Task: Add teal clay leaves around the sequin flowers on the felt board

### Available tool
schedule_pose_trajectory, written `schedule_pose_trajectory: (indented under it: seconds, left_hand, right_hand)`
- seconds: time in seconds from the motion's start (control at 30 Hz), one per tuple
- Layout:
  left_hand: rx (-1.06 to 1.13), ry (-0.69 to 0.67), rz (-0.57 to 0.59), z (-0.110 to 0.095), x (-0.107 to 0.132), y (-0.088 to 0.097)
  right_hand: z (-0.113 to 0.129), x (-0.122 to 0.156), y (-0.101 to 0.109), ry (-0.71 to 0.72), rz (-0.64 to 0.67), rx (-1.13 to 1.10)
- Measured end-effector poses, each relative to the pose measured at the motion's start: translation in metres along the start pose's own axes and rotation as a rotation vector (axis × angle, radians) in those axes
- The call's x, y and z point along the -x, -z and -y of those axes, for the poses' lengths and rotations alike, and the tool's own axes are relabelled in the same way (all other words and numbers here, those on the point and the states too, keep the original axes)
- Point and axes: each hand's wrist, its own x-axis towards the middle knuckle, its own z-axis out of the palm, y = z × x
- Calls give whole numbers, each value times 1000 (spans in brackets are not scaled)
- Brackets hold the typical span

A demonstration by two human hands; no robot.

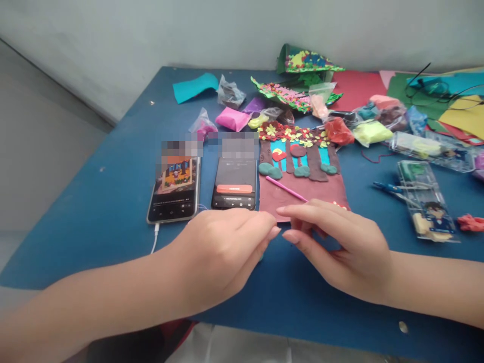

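Observation:
My left hand (230, 247) is closed, its fingers curled together just in front of a clay picture (302, 194); what they hold, if anything, is hidden. A sliver of teal (261, 257) shows beneath that hand. Facing it, my right hand (340, 242) has thumb and index finger apart, with nothing visible between them. The picture shows brown tree trunks, teal bushes and a red and yellow leafy top on a reddish-brown ground. Across its lower part lies a thin pink stick (286, 188), close to my right fingertips.
Two phones, one lit with a picture (176, 186) and one with a dark screen (235, 174), lie left of the clay picture. Bagged clay (232, 119), decorated green pieces (291, 93), clear cases (427, 201), a blue compass (389, 187) and coloured paper (359, 88) surround it.

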Motion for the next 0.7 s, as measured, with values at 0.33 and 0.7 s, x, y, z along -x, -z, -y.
schedule_pose_trajectory:
  seconds: [0.33,0.7]
  left_hand:
    - [-175,200,233,5,-5,10]
    - [-159,424,442,2,-3,8]
  right_hand:
    - [-9,0,-7,230,111,247]
    - [-9,4,-19,332,110,373]
